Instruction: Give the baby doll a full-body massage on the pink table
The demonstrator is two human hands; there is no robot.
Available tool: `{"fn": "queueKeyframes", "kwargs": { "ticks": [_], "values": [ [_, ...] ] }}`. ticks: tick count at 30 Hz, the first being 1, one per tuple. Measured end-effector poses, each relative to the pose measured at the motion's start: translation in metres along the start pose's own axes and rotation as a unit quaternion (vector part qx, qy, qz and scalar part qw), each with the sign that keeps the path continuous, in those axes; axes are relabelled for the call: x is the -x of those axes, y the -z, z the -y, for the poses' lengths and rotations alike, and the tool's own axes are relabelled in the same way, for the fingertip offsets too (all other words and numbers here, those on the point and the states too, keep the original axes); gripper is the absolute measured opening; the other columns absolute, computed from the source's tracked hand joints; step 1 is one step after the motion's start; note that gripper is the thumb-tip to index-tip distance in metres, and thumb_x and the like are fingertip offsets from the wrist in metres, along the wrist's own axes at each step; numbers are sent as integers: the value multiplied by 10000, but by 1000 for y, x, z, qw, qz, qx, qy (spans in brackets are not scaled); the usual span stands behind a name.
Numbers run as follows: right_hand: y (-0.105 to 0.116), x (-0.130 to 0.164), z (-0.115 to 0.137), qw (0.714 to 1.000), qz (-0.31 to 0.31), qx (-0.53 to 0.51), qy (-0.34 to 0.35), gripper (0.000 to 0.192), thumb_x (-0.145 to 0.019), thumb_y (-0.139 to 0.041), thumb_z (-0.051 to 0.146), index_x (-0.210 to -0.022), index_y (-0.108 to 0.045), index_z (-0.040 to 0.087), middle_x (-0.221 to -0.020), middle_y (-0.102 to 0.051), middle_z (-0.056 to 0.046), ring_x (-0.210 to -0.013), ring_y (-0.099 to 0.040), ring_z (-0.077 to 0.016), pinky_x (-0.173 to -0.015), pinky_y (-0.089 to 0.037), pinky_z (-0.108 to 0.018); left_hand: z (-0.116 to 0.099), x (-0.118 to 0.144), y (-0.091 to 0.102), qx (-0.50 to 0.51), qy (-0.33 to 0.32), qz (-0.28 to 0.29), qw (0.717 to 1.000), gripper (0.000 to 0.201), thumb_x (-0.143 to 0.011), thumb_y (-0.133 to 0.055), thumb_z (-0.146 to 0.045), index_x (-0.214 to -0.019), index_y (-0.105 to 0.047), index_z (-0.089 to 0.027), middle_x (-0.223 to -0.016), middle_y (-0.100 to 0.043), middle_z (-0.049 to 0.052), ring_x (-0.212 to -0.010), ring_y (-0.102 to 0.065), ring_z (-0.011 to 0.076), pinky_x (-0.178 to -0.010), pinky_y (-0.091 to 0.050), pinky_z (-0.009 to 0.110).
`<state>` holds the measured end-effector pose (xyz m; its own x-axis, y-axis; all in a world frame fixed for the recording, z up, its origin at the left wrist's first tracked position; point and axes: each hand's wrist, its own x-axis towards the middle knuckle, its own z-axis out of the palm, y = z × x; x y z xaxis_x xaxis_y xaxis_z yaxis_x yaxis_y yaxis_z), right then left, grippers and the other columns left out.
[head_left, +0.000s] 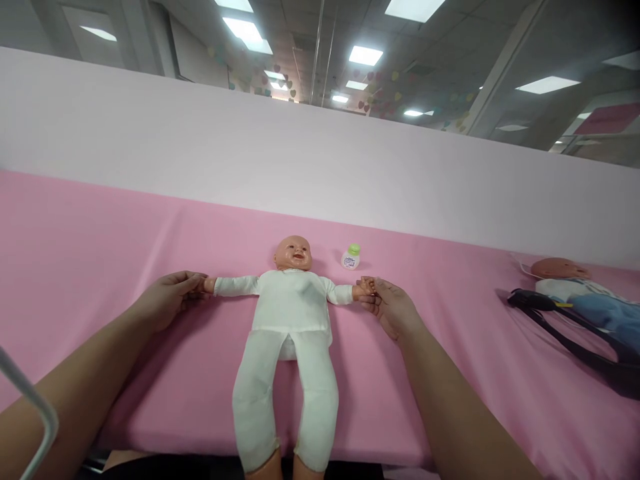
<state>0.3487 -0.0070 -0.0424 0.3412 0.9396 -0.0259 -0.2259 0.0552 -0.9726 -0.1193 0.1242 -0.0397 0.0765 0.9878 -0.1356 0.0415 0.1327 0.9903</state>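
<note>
A baby doll [290, 313] in white clothes lies face up on the pink table cover [100, 253], head away from me, legs toward the near edge. Its arms are stretched straight out to both sides. My left hand [170, 297] grips the doll's hand on the left side. My right hand [387, 303] grips the doll's other hand on the right side. A small white bottle with a green cap [351, 257] stands just beyond the doll's right-side arm, close to my right hand.
A second doll in blue clothes [585, 293] lies at the right edge, with a black strap [560, 320] across it. A pale wall panel [320, 160] rises behind the table. A metal bar [35, 413] shows at the lower left.
</note>
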Motion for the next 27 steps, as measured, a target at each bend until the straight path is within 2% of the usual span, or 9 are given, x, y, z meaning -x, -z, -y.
{"fn": "queueKeyframes", "kwargs": {
  "ticks": [5,8,11,14,20,23,27],
  "values": [
    [2,1,-1,999,39,-38,-1,434,-740,-898,469,-1080,-783,226,-1202,-756,-92,-953,-738,-205,-865,-629,-335,3,-3,3,31,7,-2,999,571,-589,-944,-423,-1052,-747,-152,-885,-776,83,-791,-707,186,-721,-600,273],
    [1,3,0,998,45,-33,-1,424,-733,-912,430,-1086,-782,236,-1205,-749,-81,-999,-733,-210,-898,-621,-336,4,-3,4,29,6,2,1000,619,-577,-957,-389,-1105,-738,-153,-920,-777,78,-801,-708,179,-730,-597,262],
    [1,3,0,999,42,-20,4,426,-700,-941,370,-1074,-779,245,-1168,-750,-55,-936,-722,-175,-872,-611,-307,3,-2,3,15,-7,5,1000,614,-580,-950,-410,-1096,-740,-153,-921,-776,86,-799,-705,190,-720,-598,280],
    [0,2,0,1000,21,-3,9,431,-652,-965,372,-1011,-768,238,-1101,-758,-40,-760,-674,-123,-740,-592,-283,2,0,2,3,-11,5,1000,621,-545,-954,-445,-1050,-744,-152,-871,-773,88,-783,-701,200,-718,-600,296],
    [-3,2,0,998,-20,58,8,409,-636,-941,470,-810,-674,212,-851,-750,-21,-553,-527,-89,-517,-420,-249,1,1,0,-2,-11,10,1000,634,-511,-968,-480,-1014,-748,-161,-879,-774,83,-804,-693,202,-731,-595,294],
    [-5,4,2,995,-35,90,13,415,-675,-897,544,-767,-672,208,-763,-720,-17,-517,-485,-89,-482,-367,-250,1,1,1,-8,-12,10,1000,635,-524,-963,-493,-1025,-748,-167,-891,-774,83,-821,-692,211,-732,-591,305],
    [-6,4,2,995,-39,87,10,449,-748,-821,632,-804,-733,195,-798,-728,-42,-540,-511,-101,-509,-423,-264,2,0,2,-23,-10,9,1000,640,-550,-947,-517,-1043,-741,-166,-891,-770,82,-807,-682,205,-724,-577,304]
  ]
}}
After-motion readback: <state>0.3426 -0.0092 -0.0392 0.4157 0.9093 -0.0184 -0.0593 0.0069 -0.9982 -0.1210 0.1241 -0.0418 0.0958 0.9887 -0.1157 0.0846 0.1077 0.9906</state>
